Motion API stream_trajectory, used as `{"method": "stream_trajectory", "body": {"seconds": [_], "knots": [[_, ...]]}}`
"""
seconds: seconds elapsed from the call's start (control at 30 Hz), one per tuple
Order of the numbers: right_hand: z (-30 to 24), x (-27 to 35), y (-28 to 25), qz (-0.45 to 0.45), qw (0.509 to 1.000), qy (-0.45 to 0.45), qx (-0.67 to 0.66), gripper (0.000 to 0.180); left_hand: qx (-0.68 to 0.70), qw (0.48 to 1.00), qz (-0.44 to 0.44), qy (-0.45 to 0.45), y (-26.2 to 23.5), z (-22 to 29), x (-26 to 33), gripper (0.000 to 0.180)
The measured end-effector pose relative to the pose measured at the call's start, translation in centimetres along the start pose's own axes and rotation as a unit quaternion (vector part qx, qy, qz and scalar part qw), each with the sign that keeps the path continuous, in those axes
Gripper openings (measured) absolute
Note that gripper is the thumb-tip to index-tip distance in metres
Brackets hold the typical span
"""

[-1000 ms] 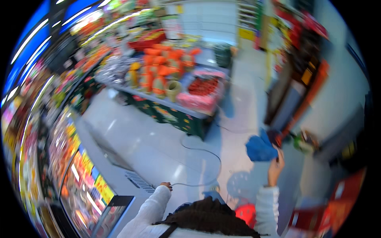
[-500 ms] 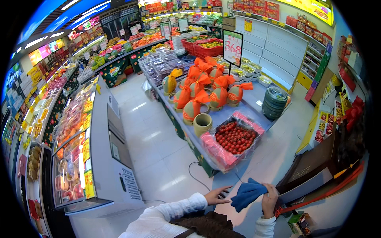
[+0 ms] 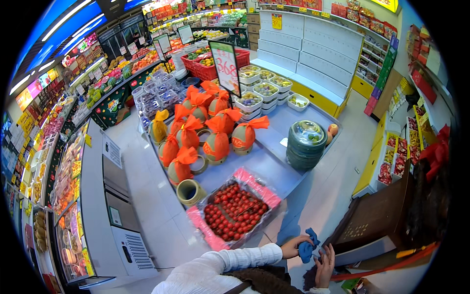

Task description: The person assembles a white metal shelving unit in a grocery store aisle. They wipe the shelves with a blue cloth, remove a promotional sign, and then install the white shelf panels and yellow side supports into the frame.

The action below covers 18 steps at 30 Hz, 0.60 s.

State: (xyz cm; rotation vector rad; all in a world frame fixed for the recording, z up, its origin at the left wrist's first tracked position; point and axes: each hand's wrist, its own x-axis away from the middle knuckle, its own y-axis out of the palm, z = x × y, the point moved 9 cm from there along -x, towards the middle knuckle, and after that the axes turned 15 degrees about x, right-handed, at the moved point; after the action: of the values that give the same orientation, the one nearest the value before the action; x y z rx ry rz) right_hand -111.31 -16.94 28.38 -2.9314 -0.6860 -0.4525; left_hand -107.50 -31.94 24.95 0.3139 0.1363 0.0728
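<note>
My left hand (image 3: 292,247) is closed around a bunched blue cloth (image 3: 307,251), part of which sticks up past the fingers. To its right, my right hand (image 3: 324,266) holds nothing, its fingers apart and close to the cloth. Just beyond my hands, at the table's near corner, stands a box with pink lining (image 3: 264,188) and clear wrap, filled with small red tomatoes (image 3: 235,211). Beside it on the left is a short tan cylinder (image 3: 190,192), hollow at the top.
Melons in orange wraps (image 3: 215,146) stand on the table, past them a sign (image 3: 225,68) and stacked fruit tubs (image 3: 249,102). Stacked green round containers (image 3: 306,145) sit at the table's right edge. A dark brown cabinet (image 3: 367,220) is at my right, a refrigerated fruit case (image 3: 115,196) at left.
The blue cloth has passed from my right hand to my left and is now bunched smaller. My right hand has let go. The view has shifted toward the table's right side.
</note>
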Motion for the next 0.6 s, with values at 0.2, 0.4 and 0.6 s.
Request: {"method": "stream_trajectory", "body": {"seconds": [0.2, 0.4, 0.6], "knots": [[-0.4, -16.8, -0.2, -0.177, 0.957, 0.032, -0.226, 0.069, -0.144, 0.978, -0.149, -0.015, 4.4, 0.5, -15.4, 0.046], [-4.5, -32.4, -3.3, -0.264, 0.934, -0.047, -0.237, 0.062, -0.191, 0.971, -0.143, 0.001, 3.7, 4.7, -30.1, 0.066], [-17.4, -46.9, -6.3, -0.219, 0.91, -0.032, -0.35, 0.066, -0.198, 0.959, 0.189, 0.073, -7.6, 7.8, -40.4, 0.033]]}}
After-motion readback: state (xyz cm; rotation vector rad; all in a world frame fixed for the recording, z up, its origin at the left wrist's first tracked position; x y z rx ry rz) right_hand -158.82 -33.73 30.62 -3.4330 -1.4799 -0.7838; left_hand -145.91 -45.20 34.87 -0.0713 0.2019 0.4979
